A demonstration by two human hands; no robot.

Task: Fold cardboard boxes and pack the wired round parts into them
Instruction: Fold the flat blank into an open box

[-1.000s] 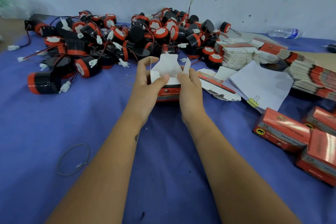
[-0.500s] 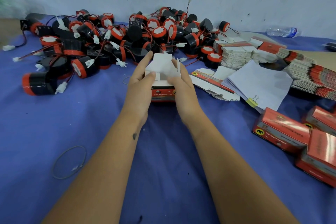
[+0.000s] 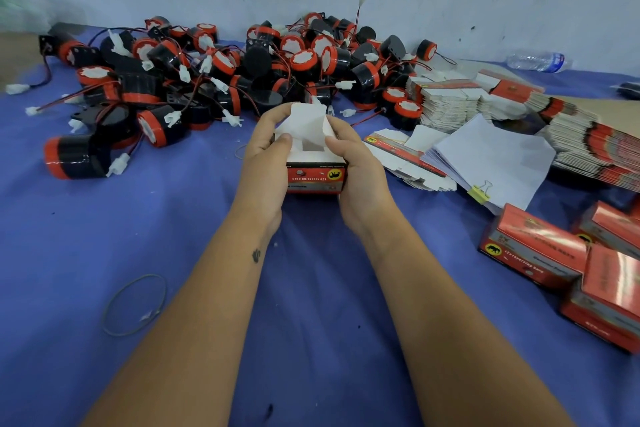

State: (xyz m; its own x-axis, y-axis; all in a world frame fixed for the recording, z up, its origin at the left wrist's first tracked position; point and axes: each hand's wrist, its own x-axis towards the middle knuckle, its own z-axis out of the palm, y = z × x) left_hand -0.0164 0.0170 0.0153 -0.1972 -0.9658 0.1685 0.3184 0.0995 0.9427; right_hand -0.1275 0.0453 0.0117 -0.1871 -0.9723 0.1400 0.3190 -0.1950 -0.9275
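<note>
Fingers [image 3: 266, 121] of my left hand [image 3: 266, 163] curl round the left wall of a half-folded red box [image 3: 317, 178], thumb pressed on a white flap, while my right hand [image 3: 356, 166] clamps the opposite wall, its thumb holding down the other side flap; both hands are closed on the cardboard, none of the fingers spread. I hold the box upright just above the blue cloth [image 3: 138, 236], open end up, with the tall tuck flap [image 3: 306, 120] standing at the back and a dark gap showing between the side flaps. Behind it lies the heap of wired round parts [image 3: 242, 80], and flat box blanks [image 3: 450, 97] are stacked to the right beside finished boxes [image 3: 533, 246]. As I judge it, the risk is in the flaps: thin card may crease off its score line if my thumbs press unevenly, the tuck flap may jam against a side flap, or the walls may buckle under too hard a squeeze. Whether the far end is closed I cannot tell.
</note>
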